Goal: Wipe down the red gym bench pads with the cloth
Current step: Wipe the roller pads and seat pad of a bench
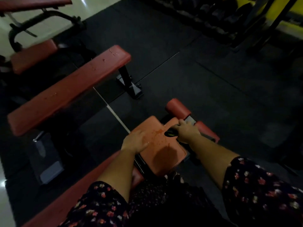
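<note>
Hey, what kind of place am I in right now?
Most likely a gym's free-weight area: several red padded benches stand side by side, what looks like a dumbbell rack sits at the back, and black rubber floor mats cover the ground.

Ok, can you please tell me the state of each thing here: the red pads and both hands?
seat pad: wet, droplets near its far end.
long bench pad: droplets scattered on top, not yet wiped.
foam roller: no hand on it.
left hand: rests flat on the seat pad.
right hand: grips a dark object with yellow marks; cannot tell if it is the cloth.
</note>
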Demonstrator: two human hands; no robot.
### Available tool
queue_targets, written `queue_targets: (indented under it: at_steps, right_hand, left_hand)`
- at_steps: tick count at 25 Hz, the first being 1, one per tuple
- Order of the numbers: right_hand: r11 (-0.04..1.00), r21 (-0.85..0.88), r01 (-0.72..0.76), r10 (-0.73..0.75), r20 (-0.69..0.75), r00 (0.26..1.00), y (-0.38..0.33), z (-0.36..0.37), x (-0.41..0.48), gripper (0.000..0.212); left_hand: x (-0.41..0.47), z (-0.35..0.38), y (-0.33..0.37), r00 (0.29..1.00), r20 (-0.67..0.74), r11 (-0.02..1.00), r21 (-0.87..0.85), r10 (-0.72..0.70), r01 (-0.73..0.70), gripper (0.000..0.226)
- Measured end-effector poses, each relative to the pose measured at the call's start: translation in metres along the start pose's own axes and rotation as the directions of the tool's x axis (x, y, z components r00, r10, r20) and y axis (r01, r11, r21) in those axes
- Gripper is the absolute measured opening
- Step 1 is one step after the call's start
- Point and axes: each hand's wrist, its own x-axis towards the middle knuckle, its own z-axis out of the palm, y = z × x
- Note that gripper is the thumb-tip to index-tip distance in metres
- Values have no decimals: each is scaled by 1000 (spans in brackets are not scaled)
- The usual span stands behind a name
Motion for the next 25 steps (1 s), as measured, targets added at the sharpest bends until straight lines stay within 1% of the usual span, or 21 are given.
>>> queue_targets:
  at_steps: [2,4,7,9,12,14,17,19,21,23,25]
  right_hand:
    - [997,65,39,-40,22,999,-9,18,12,64]
    - [994,95,47,-54,68,996,-17,44,21,66]
    - [990,142,24,-52,199,979,-19,95,26,67]
    - [994,110,-16,-7,211,977,-11,123,26,69]
    - [997,5,-75,73,137,988,7,149,33,72]
    - [991,-16,-134,134,41,990,19,158,48,74]
    - [967,30,-253,254,-132,958,35,159,83,79]
    - [966,76,-249,259,-210,943,39,154,103,86]
    - [974,57,-218,225,-224,948,39,150,126,88]
    - [971,48,-232,237,-239,942,34,146,143,82]
    - [977,45,-210,215,-214,953,30,146,155,75]
  left_hand:
    - [5,21,-11,997,10,994,-79,-80,81,62]
    - [10,47,-15,993,8,985,-132,-114,114,64]
    - [17,97,-19,991,62,980,-152,-117,125,63]
    - [21,126,-23,992,80,984,-141,-102,112,64]
    - [37,151,-28,997,56,989,-132,-58,65,72]
    - [61,156,-34,1000,-6,993,-118,-7,6,77]
    - [111,153,-42,975,-169,989,-19,143,-148,74]
    - [139,141,-41,959,-205,980,18,196,-196,67]
    - [166,133,-37,958,-229,984,-6,171,-177,62]
    - [187,132,-30,962,-240,990,-17,132,-140,61]
    - [204,136,-25,965,-221,990,0,138,-142,59]
